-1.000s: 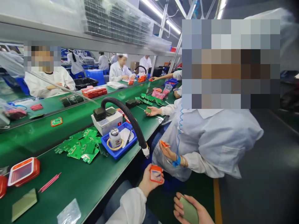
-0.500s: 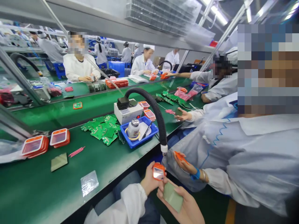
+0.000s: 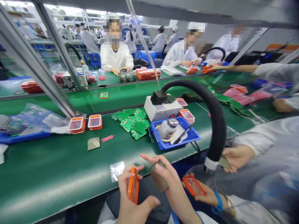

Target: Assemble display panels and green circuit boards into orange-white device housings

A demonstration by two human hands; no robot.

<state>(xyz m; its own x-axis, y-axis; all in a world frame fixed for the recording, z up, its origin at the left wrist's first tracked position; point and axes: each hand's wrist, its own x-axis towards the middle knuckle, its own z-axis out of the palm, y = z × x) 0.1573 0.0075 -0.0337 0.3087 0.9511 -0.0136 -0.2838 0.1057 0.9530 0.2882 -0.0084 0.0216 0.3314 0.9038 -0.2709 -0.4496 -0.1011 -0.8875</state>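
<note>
My left hand [image 3: 128,199] grips an orange plastic frame [image 3: 133,187] on edge, its thumb stretched out to the right. Close beside it, my right hand [image 3: 172,180] holds a thin grey-green square panel [image 3: 160,178], probably a display panel, between thumb and fingers. Both hands are just off the front edge of the green work surface [image 3: 77,177]. Beyond them on that surface lies a small clear plastic film [image 3: 117,171]. Another grey-green panel [image 3: 93,143] and a few pink sticks [image 3: 108,138] are farther left.
Stacked orange frames [image 3: 76,125] stand at left. Green circuit boards [image 3: 134,122] lie mid-table. A blue tray [image 3: 161,144] holds a dispenser bottle [image 3: 167,128]. A black flexible hose [image 3: 218,124] arches down at right, near a co-worker's hand [image 3: 207,196] with an orange frame.
The view has swung left. My hands have moved apart, and the orange frame and the panel are turned more upright. The co-worker's hands at right have shifted too.
</note>
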